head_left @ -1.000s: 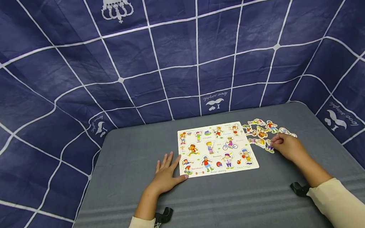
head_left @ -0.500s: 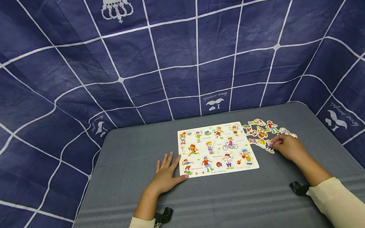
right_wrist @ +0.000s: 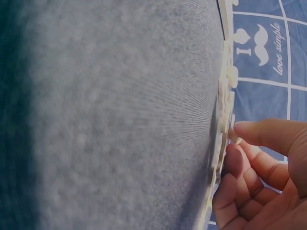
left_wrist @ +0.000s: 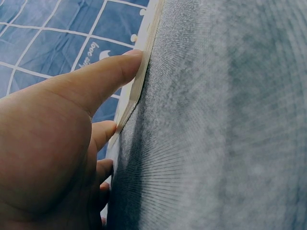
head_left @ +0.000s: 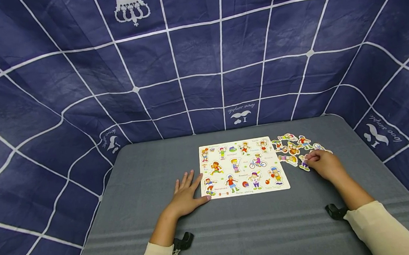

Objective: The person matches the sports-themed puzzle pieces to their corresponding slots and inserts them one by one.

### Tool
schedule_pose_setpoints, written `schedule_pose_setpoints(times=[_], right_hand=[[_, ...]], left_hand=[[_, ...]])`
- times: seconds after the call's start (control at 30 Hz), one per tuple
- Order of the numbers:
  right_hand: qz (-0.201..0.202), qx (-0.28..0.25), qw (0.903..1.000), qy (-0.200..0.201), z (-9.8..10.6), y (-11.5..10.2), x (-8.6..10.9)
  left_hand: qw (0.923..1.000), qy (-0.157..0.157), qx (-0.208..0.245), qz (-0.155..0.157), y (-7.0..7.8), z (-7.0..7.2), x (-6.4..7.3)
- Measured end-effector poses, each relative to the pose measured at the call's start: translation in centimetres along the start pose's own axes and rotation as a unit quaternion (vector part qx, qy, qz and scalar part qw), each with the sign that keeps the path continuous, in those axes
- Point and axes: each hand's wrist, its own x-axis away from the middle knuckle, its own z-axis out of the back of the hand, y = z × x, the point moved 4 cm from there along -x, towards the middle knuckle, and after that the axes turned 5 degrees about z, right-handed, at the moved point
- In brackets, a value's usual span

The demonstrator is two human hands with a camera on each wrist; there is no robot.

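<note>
A white wooden puzzle board [head_left: 243, 190] with printed cartoon sports figures lies on the grey table. My left hand [head_left: 185, 199] rests at its lower left corner with fingers spread; in the left wrist view the thumb [left_wrist: 112, 72] touches the board's edge. To the right of the board, my right hand [head_left: 324, 164] pinches a puzzle piece [head_left: 303, 163] showing a figure in purple trousers. The right wrist view has the thumb and forefinger of that hand [right_wrist: 268, 163] closed around a small pale knob [right_wrist: 233, 133]. The hand partly covers the piece.
Several loose puzzle pieces [head_left: 294, 148] lie close together beyond the right hand, beside the board. One more piece [head_left: 319, 147] lies partly behind that hand. The grey table [head_left: 256, 231] meets a blue, white-lined cloth [head_left: 201, 91] at the back and sides.
The piece at my right fingertips has shifted slightly to the right and away from the neighbouring piece. My left hand and the board stay in place.
</note>
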Motion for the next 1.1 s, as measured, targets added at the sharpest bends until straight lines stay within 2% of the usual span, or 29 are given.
schedule_pose_setpoints(times=[0.47, 0.83, 1.1], right_hand=[[0.002, -0.004, 0.9996, 0.029, 0.9, -1.3, 0.8], [0.024, -0.04, 0.9972, 0.059, 0.7, -2.8, 1.3], [0.028, -0.061, 0.9963, 0.055, 0.3, -3.8, 1.6]], left_hand=[[1.0, 0.002, 0.001, -0.004, -0.2, -0.2, -0.1], [1.0, -0.003, 0.002, 0.0, -0.2, -0.1, -0.1], [1.0, -0.005, 0.002, -0.002, -0.2, -0.2, -0.1]])
